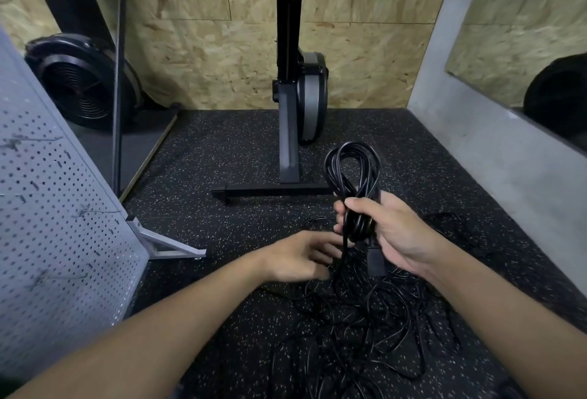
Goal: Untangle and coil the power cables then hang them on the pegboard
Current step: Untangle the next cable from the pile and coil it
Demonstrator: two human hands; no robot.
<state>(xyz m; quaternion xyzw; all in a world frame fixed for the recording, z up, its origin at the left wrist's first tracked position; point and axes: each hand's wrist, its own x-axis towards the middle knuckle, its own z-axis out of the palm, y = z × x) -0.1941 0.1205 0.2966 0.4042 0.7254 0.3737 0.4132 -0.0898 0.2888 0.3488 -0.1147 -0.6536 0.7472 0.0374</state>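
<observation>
My right hand [390, 233] has its fingers wrapped round the coil [351, 169] at the waist; the cable seems light, floppy, springy. My left hand [298, 255], fingers loose, is beside the trailing strand [344, 254].

black coiled cable [352, 176] stands upright as loops above a tangled cable pile [365, 335]; grey pegboard [57, 223] stands left.
</observation>
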